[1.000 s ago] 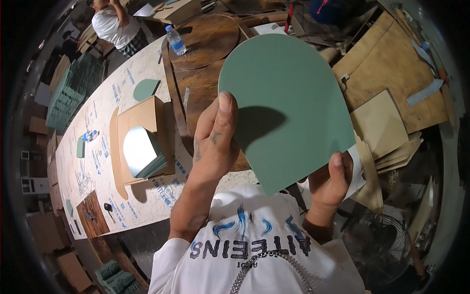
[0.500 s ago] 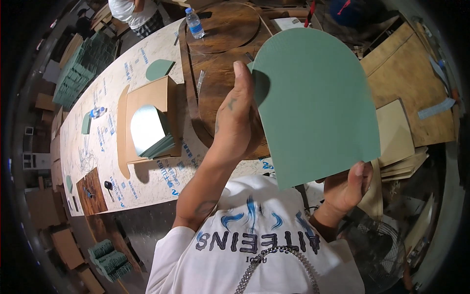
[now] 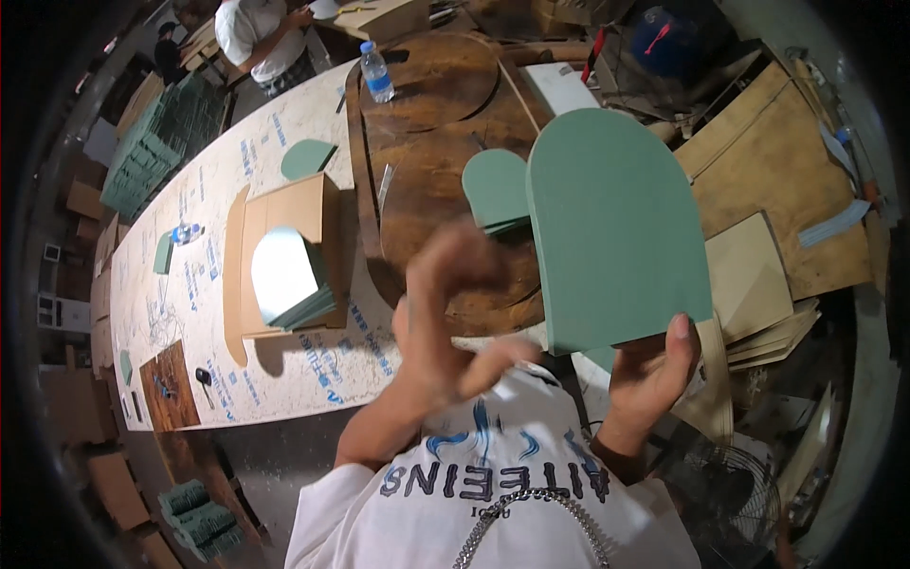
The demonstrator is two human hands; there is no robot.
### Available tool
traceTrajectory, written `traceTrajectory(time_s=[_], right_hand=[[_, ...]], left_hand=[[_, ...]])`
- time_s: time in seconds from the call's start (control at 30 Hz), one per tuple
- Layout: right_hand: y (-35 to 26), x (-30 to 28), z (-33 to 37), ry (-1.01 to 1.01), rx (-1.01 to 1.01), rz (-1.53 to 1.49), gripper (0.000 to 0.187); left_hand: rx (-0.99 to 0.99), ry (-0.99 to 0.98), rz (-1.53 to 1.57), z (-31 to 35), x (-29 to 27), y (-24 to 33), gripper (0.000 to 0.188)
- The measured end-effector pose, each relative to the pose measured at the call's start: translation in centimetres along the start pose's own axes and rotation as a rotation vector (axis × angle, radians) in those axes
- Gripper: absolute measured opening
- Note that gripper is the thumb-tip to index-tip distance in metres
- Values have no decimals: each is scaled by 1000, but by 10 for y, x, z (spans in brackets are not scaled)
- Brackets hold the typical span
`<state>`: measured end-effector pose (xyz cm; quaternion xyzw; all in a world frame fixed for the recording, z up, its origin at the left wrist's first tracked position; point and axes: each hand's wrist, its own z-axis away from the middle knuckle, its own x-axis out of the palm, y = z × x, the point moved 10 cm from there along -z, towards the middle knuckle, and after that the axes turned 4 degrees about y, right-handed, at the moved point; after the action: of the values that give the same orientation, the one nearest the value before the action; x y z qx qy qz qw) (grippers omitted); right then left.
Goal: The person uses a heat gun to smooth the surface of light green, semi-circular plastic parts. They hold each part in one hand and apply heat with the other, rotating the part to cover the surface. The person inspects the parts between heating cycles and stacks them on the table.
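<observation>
My right hand (image 3: 654, 375) grips a green arch-topped board (image 3: 621, 232) by its straight lower edge, thumb in front. The board stands nearly upright before me, its left edge face showing. My left hand (image 3: 455, 318) is off the board, to its left, blurred, with thumb and fingers apart and nothing between them. Beyond it, smaller-looking green arched boards (image 3: 498, 188) lie stacked on the dark wooden tabletop piece (image 3: 427, 119). To the left, an open cardboard box (image 3: 327, 213) holds several arched boards (image 3: 284, 266), the top one shining with glare.
A water bottle (image 3: 376, 74) stands on the dark wood. The pale printed worktable (image 3: 213, 337) carries another green board (image 3: 308, 158) and a lying bottle (image 3: 188, 233). At right are tan sheets (image 3: 749, 270) and a fan (image 3: 744, 488). A person (image 3: 256, 43) stands at the far left.
My left hand has let go of the board and moved down and left. The board has shifted right and lower in my right hand, uncovering the stack behind it.
</observation>
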<state>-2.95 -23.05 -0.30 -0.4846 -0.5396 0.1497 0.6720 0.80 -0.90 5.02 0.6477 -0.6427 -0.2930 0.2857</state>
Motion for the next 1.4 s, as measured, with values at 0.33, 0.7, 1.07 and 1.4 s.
traceTrajectory(time_s=[0.33, 0.7, 1.07, 1.4], right_hand=[[-8, 18, 6, -122, -337, 138, 39], [-2, 18, 30, -140, -782, 459, 34], [-16, 71, 37, -245, -821, 589, 30], [24, 28, -11, -54, -182, 44, 27]], left_hand=[[199, -192, -392, 10, 14, 25, 36], [-21, -152, -506, 2, -4, 6, 32], [-38, 33, -475, -9, -13, -4, 21], [-588, 98, 253, 3, -29, -61, 25]])
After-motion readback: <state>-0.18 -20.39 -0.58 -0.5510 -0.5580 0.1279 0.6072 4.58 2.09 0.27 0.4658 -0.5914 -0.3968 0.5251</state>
